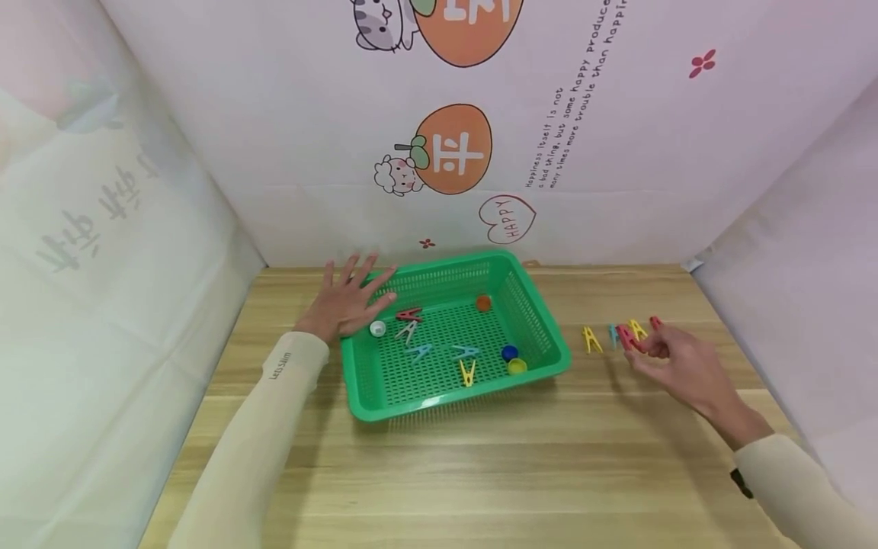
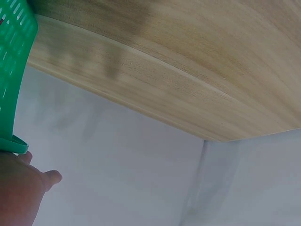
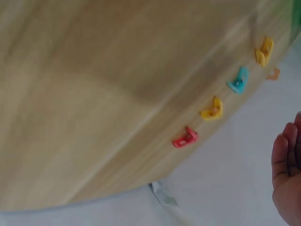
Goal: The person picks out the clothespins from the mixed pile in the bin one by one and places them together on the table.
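Note:
My right hand [image 1: 686,370] pinches a pink-red clothespin [image 1: 626,336] between thumb and fingers, above the table's right side. Beneath and around it lie a yellow clothespin [image 1: 591,340], a blue clothespin [image 3: 239,80], a second yellow clothespin [image 3: 212,109] and a red clothespin [image 3: 186,137], in a row. My left hand [image 1: 346,301], fingers spread, rests over the back left rim of a green plastic basket [image 1: 358,389]. Inside the basket are several clothespins, among them a yellow one [image 1: 468,373] and a red one [image 1: 408,314]. What the right hand pinches is hidden in the right wrist view.
Small round caps also lie in the basket: a white cap [image 1: 377,329], an orange cap [image 1: 483,303], a blue cap [image 1: 510,353] and a yellow cap [image 1: 517,367]. White printed sheeting [image 1: 302,137] rises behind and beside the wooden table [image 1: 480,473].

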`<state>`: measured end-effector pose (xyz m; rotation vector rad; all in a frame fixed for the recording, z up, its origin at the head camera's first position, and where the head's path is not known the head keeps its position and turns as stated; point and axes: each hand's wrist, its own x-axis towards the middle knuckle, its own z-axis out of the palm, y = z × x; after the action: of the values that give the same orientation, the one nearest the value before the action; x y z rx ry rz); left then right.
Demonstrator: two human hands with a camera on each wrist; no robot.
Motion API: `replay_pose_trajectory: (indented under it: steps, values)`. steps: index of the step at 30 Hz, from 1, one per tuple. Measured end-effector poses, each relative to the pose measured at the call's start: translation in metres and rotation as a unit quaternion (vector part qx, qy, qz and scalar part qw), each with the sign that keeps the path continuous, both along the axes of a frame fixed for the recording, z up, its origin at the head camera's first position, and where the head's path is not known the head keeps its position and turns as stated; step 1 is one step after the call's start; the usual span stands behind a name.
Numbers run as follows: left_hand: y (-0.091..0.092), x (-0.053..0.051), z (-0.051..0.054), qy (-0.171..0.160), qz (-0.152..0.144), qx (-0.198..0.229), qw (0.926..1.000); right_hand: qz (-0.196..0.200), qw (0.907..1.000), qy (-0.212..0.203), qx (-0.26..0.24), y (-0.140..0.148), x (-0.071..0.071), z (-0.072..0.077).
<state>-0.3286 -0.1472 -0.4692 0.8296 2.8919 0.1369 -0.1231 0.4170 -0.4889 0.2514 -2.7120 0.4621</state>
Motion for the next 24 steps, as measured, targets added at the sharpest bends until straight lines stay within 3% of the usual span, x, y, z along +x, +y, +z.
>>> replay_pose_trajectory:
  steps: [4,12,24]
  values:
    - [-0.002,0.000,0.000,0.000,0.001,-0.003,1.0000,-0.005,1.0000,-0.003,-0.002,-0.005,0.007,-0.015]
    - [-0.003,0.001,0.001,-0.003,0.002,0.005,1.0000,-0.019,0.9986,-0.049,0.006,-0.018,0.016,-0.037]
    - [-0.001,0.001,-0.001,-0.002,-0.002,0.007,1.0000,-0.048,0.9837,-0.172,-0.022,-0.028,0.020,-0.052]
